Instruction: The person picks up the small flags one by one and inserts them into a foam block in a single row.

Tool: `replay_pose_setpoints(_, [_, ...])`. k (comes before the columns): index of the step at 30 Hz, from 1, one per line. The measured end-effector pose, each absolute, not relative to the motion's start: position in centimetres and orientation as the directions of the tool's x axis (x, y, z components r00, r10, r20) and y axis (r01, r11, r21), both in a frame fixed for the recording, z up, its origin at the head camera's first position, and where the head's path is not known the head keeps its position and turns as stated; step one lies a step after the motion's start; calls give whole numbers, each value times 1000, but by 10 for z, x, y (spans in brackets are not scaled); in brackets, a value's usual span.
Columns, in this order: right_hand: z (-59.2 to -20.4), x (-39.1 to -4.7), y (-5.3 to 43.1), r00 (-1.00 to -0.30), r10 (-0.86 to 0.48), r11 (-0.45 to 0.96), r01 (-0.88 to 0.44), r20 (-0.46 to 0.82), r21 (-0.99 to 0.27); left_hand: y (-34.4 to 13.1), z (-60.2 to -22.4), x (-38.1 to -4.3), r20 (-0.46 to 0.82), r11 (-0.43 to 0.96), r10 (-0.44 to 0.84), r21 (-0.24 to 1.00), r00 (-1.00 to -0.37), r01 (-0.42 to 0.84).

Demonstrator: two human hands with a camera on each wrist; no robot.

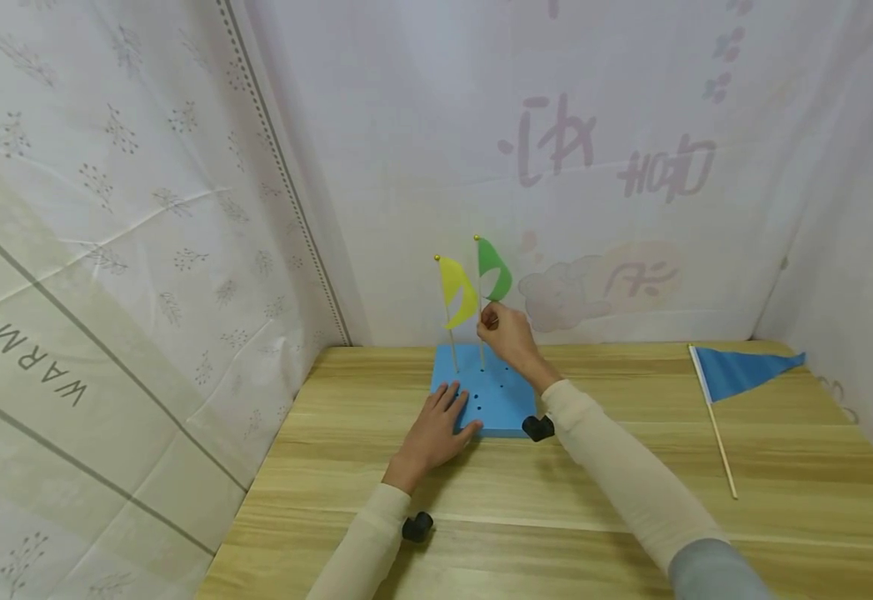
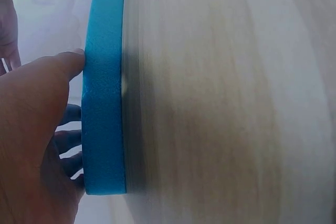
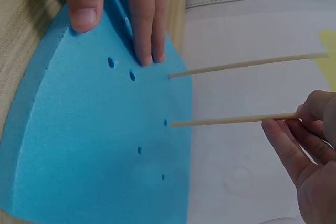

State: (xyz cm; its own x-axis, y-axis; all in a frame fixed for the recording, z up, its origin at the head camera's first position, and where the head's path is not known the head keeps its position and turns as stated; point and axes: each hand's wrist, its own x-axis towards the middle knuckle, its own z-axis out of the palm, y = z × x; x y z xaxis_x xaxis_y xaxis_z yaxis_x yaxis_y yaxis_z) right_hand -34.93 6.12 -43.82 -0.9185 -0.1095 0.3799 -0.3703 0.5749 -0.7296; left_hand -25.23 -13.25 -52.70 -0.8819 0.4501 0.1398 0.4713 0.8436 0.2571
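My right hand [image 1: 510, 335] pinches the thin wooden stick [image 3: 231, 120] of a green flag [image 1: 500, 275] between thumb and fingers. In the right wrist view, the lower tip of that stick is right at a hole in a blue foam board [image 3: 89, 145]. A yellow flag [image 1: 461, 300] stands in another hole to its left, leaning slightly. My left hand [image 1: 435, 429] rests on the board's near left part, fingers spread and straight. Its thumb [image 2: 73, 62] lies at the board's near edge in the left wrist view.
A blue pennant flag [image 1: 740, 375] on a stick lies at the right of the wooden table [image 1: 616, 517]. Several small holes show in the board's top. Printed curtains [image 1: 421, 167] hang behind and along the sides of the table.
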Motion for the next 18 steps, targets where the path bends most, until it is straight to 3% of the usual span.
replay_pose_setpoints(18, [-455, -350, 58, -916, -149, 602, -383, 373, -701, -132, -527, -254, 142, 859, 436, 230, -889, 458])
